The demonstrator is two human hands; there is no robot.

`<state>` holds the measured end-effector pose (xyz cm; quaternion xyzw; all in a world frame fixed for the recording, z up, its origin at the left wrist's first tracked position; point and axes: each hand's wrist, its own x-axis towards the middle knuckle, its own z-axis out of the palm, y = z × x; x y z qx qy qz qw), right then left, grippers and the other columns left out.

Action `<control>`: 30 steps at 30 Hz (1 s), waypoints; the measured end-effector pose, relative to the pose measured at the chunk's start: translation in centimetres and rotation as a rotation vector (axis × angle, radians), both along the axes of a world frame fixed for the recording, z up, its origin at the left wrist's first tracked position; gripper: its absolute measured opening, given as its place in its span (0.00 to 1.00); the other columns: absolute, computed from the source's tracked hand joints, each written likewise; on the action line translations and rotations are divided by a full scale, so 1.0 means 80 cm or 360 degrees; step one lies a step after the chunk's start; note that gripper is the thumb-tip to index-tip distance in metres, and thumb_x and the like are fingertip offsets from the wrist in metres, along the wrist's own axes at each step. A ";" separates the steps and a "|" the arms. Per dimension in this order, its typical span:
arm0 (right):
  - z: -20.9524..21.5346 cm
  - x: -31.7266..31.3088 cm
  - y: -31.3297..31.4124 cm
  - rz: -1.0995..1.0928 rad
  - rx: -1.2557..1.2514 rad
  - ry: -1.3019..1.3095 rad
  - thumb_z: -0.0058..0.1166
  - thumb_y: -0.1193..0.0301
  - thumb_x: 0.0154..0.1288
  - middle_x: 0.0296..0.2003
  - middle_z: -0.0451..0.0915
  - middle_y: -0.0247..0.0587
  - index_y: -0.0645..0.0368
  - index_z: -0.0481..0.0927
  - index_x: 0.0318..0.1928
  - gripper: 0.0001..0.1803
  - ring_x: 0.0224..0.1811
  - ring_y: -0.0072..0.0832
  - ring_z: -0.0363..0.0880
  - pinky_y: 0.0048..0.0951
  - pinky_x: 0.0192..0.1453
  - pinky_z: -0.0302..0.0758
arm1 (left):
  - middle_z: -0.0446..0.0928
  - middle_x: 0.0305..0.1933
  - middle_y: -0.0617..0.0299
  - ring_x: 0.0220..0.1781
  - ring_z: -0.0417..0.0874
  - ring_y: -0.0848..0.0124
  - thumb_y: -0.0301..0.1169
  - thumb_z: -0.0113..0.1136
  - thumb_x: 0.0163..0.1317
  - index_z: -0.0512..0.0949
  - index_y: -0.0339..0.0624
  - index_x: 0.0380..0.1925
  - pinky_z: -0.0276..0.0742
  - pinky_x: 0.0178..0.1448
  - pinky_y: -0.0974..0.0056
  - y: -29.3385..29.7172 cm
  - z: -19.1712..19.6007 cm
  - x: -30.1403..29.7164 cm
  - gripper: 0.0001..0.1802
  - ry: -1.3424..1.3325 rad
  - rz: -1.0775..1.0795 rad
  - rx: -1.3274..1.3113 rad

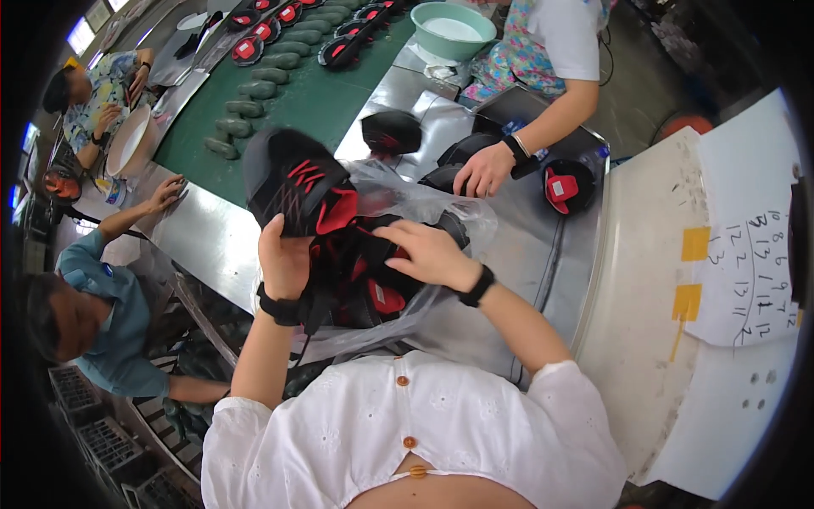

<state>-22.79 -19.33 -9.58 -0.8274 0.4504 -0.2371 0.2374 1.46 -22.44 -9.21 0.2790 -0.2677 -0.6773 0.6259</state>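
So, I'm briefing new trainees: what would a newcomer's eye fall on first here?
Probably the black-and-red shoe in the left hand, just left of centre. Next come the green surface at the upper left, bearing a line of rounded pieces, and the pale green basin at the top, right of centre.

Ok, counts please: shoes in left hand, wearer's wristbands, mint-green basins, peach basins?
Black-and-red shoe in left hand: 1
Black wristbands on wearer: 2
Mint-green basin: 1
Peach basin: 1
Total: 5

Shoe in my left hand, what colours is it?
The shoe is mostly black with red details; it shows best in the head view.
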 end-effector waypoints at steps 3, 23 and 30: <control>-0.013 0.047 -0.044 -0.0036 -0.0081 0.0610 0.63 0.62 0.46 0.45 0.74 0.38 0.51 0.70 0.54 0.31 0.53 0.37 0.69 0.44 0.49 0.72 | 0.77 0.47 0.55 0.50 0.78 0.62 0.36 0.43 0.63 0.70 0.34 0.50 0.71 0.56 0.57 0.019 -0.008 0.022 0.20 -0.0064 0.0200 0.0200; 0.025 -0.059 0.060 -0.0185 -0.1568 -0.0397 0.56 0.73 0.50 0.39 0.70 0.39 0.50 0.64 0.32 0.13 0.46 0.42 0.72 0.56 0.58 0.65 | 0.65 0.31 0.71 0.27 0.60 0.84 0.22 0.45 0.61 0.78 0.42 0.45 0.57 0.31 0.78 0.070 0.006 0.038 0.15 -0.1334 -0.0147 -0.0294; 0.044 -0.012 0.041 -0.0817 -0.1795 -0.0853 0.64 0.73 0.46 0.45 0.66 0.45 0.53 0.59 0.44 0.28 0.49 0.40 0.68 0.48 0.61 0.63 | 0.65 0.53 0.60 0.51 0.70 0.75 0.30 0.52 0.62 0.69 0.33 0.54 0.65 0.53 0.73 0.083 0.052 -0.007 0.21 -0.0780 -0.0437 -0.0338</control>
